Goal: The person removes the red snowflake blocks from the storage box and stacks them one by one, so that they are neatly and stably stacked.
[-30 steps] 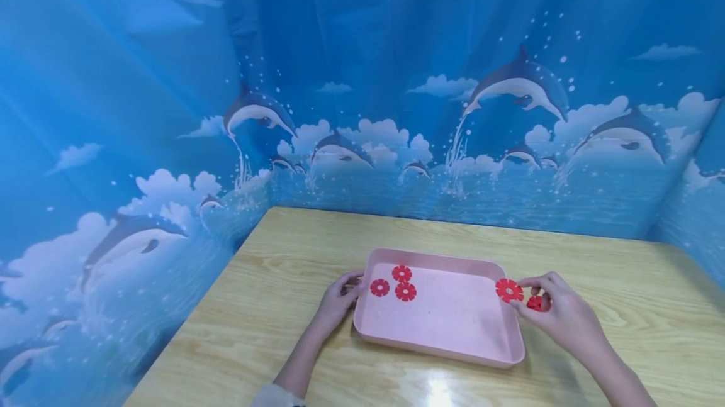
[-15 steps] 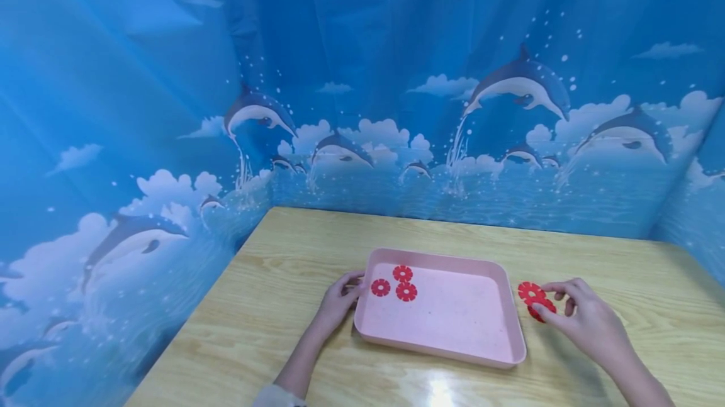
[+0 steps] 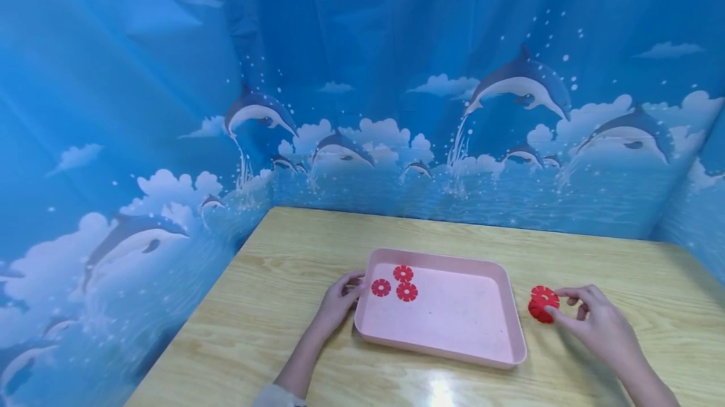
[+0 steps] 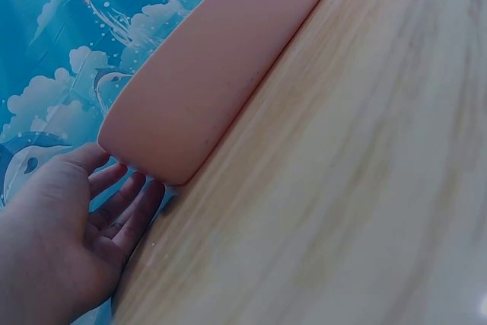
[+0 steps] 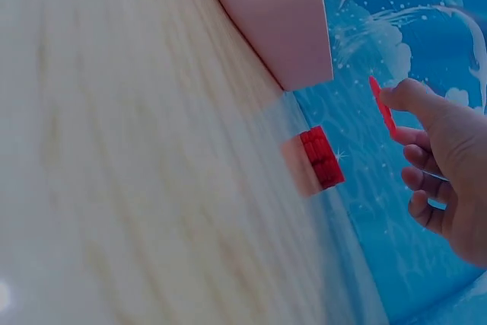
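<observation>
My right hand (image 3: 603, 325) pinches a red notched building disc (image 3: 545, 295) between thumb and fingers, beyond the right end of the pink tray (image 3: 453, 325). In the right wrist view this disc (image 5: 383, 108) is tilted nearly edge-on, apart from a short stack of similar red discs (image 5: 323, 157) on the table. From the head, the held disc partly covers the stack (image 3: 538, 314). At the tray's left end, my left hand (image 3: 337, 300) rests with its thumb at the rim and its loosely extended fingers (image 4: 125, 202) against the end wall.
Inside the tray, three red discs lie flat near its left end: one at the left (image 3: 381, 287), one at the back (image 3: 403, 273) and one in front (image 3: 406, 292). The wooden table (image 3: 317, 231) meets a blue dolphin-print curtain (image 3: 362, 80) behind and at the sides.
My right hand has carried its red disc rightward, from the tray's right rim to over the stack of discs. My left hand and the tray have stayed in place.
</observation>
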The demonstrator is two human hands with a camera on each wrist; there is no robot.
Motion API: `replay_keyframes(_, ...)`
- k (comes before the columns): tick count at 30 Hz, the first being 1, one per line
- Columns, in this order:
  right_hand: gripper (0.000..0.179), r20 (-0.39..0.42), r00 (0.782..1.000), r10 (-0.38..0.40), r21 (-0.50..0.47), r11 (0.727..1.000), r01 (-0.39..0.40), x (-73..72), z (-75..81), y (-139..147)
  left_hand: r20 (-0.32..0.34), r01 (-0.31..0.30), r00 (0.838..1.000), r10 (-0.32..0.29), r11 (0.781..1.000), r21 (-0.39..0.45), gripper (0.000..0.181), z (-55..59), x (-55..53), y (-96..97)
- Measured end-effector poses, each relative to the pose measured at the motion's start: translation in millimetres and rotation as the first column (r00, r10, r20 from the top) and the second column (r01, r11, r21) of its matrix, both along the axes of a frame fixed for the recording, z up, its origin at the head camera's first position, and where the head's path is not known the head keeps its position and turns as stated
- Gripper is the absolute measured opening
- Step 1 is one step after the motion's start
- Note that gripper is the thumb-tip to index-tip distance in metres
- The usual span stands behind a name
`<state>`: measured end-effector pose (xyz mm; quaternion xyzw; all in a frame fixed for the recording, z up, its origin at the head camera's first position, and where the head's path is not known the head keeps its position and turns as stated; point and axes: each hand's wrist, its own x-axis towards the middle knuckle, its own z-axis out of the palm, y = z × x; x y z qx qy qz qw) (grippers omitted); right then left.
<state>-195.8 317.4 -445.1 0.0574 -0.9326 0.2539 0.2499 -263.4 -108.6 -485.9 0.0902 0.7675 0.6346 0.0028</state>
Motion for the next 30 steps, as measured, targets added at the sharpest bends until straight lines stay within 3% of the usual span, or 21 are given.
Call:
replay_keyframes(6, 0.033, 0.021, 1.0, -0.02, 0.009, 1.0, 0.02, -0.8, -9.9, 10, 0.005, 0.01, 1.0, -0.01, 1.0, 0.027, 0.037, 2.9, -0.4, 0.7)
replay_keyframes(13, 0.03, 0.019, 1.0, 0.003, 0.002, 1.0, -0.003, -3.2, -23.0, 17, -0.006, 0.021, 1.0, -0.021, 1.0, 0.023, 0.034, 30.8, 16.0, 4.4)
replay_keyframes(21, 0.028, 0.002, 1.0, -0.006, 0.001, 1.0, 0.006, -4.8, -31.9, 16, -0.008, 0.018, 1.0, -0.018, 1.0, 0.019, 0.035, 30.3, 18.1, 3.9)
replay_keyframes(30, 0.034, 0.079, 0.992, -0.099, 0.003, 0.995, 0.099, -3.6, -31.3, 6, -0.008, 0.024, 1.0, -0.023, 0.999, 0.034, 0.034, 31.1, 17.6, 4.4)
